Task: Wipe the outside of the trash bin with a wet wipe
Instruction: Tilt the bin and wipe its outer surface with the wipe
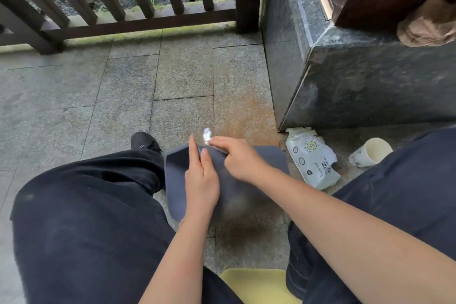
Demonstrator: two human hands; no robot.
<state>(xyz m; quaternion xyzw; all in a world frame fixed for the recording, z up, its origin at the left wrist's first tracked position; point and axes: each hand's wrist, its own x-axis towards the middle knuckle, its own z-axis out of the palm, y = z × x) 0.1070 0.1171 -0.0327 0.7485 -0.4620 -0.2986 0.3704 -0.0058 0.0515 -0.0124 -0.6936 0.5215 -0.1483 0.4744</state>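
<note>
A dark blue-grey trash bin (269,159) lies tipped between my knees, its base toward the far side. My left hand (201,180) rests flat on its upper face, fingers stretched to the far edge, holding it steady. My right hand (237,157) is closed on a small white wet wipe (206,134), pressed at the bin's far edge just beyond my left fingertips. Most of the wipe is hidden under my fingers.
A white pack of wet wipes (312,158) lies on the stone floor to the right, next to a paper cup (371,152) on its side. A dark stone plinth (357,76) stands at right, a wooden railing (138,22) ahead. I sit on a yellow stool (256,284).
</note>
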